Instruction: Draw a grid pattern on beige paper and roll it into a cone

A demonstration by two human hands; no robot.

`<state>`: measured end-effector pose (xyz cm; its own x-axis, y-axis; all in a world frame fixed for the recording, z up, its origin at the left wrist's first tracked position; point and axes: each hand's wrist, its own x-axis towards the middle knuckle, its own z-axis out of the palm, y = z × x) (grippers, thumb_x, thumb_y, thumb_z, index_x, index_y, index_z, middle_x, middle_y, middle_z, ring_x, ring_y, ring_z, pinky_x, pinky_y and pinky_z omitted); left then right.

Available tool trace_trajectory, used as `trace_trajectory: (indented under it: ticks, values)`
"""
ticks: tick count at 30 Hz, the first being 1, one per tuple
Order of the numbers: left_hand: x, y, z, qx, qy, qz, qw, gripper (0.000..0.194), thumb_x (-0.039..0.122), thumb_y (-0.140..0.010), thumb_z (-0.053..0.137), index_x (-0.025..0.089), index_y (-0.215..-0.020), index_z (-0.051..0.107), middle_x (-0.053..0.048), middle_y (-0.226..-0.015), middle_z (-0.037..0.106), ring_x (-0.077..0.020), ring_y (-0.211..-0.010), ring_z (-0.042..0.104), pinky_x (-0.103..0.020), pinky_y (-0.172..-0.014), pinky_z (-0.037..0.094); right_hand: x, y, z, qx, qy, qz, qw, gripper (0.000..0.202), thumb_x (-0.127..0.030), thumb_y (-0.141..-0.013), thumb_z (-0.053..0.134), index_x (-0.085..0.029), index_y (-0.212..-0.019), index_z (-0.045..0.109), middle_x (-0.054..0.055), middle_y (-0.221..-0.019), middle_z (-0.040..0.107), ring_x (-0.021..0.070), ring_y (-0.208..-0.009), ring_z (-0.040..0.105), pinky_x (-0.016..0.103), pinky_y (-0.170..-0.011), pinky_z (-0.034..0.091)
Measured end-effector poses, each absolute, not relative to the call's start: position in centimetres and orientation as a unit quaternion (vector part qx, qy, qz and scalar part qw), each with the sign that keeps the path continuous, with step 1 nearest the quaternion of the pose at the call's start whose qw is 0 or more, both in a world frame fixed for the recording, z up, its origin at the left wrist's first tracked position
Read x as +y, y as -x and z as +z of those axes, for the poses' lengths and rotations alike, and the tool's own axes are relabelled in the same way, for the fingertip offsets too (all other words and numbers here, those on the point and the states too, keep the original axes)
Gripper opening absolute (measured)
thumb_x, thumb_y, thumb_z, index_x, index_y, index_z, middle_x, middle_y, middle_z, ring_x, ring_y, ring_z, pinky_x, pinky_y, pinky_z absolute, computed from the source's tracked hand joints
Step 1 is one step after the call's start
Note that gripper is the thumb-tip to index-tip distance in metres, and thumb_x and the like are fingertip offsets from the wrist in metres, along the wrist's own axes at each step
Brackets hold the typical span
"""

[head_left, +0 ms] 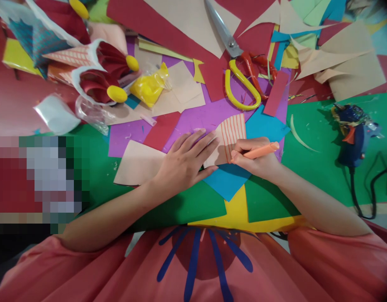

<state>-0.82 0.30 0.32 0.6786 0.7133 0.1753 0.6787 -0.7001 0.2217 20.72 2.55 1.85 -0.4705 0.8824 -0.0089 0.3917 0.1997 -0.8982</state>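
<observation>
My right hand (258, 159) grips an orange marker (262, 150), its lower end at a cream paper piece (233, 132). Orange stripes run across the right part of that paper. My left hand (190, 157) lies flat with fingers stretched out, its fingertips on the paper's left part. Beside the left wrist is a plain cream paper piece (139, 161) with curved edges. Blue paper (228, 182) shows beneath the striped piece, and purple paper (193, 119) lies beyond my left fingers.
Large scissors (240, 71) with red and yellow handles lie at the back. A blue glue gun (354, 138) with a black cord rests at the right. Paper cones (83, 56) with yellow discs stand back left, near a yellow packet (151, 86). Paper scraps (332, 54) fill the back right.
</observation>
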Motion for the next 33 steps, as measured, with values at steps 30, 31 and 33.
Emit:
trace_trajectory:
  ticks: [30, 31, 33]
  values:
    - [0.6, 1.3, 0.0, 0.382, -0.911, 0.142, 0.068, 0.041, 0.01, -0.094, 0.041, 0.021, -0.131, 0.056, -0.01, -0.14, 0.055, -0.0231, -0.131, 0.05, -0.043, -0.11, 0.04, 3.2, -21.9, 0.7, -0.641, 0.522, 0.372, 0.423, 0.027, -0.045, -0.093, 0.051, -0.027, -0.11, 0.064, 0.003, -0.1, 0.069, 0.0108, -0.066, 0.067, 0.027, -0.065, 0.058]
    - [0.7, 1.4, 0.0, 0.393, -0.906, 0.141, 0.068, 0.042, 0.01, -0.094, 0.041, 0.02, -0.132, 0.055, -0.01, -0.14, 0.056, -0.0236, -0.131, 0.05, -0.043, -0.109, 0.041, 3.1, -21.8, 0.8, -0.643, 0.517, 0.376, 0.422, 0.027, -0.044, -0.093, 0.052, -0.027, -0.11, 0.064, 0.002, -0.099, 0.069, 0.0104, -0.065, 0.067, 0.026, -0.064, 0.057]
    - [0.8, 1.5, 0.1, 0.413, -0.898, 0.136, 0.069, 0.042, 0.012, -0.095, 0.039, 0.019, -0.133, 0.054, -0.012, -0.138, 0.056, -0.025, -0.129, 0.051, -0.044, -0.107, 0.042, 2.9, -21.7, 0.9, -0.642, 0.502, 0.402, 0.418, 0.026, -0.043, -0.093, 0.052, -0.026, -0.109, 0.064, 0.002, -0.097, 0.07, 0.0085, -0.058, 0.065, 0.024, -0.057, 0.055]
